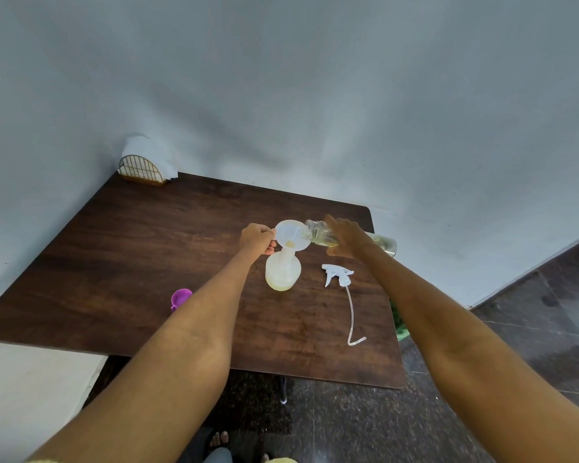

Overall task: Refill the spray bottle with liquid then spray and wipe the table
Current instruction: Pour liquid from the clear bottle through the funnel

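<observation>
While the spray bottle (283,271) is standing upright near the middle of the dark wooden table (147,248), a pale funnel (292,236) is being kept seated in its neck. The funnel's rim is being pinched by the curled fingers of the left hand (257,238). A clear refill bottle (318,232) is being gripped by the right hand (345,238) and is being tipped almost level, its open mouth being held over the funnel's right edge. Yellowish liquid is being shown inside the refill bottle, in the funnel's throat and at the bottom of the spray bottle. The trigger sprayer head (337,278) with its long dip tube is being left lying on the table just right of the spray bottle, apart from it. A purple cap (180,298) is being partly hidden beside the left forearm. A napkin holder (144,166) is being kept at the far left corner against the wall.
</observation>
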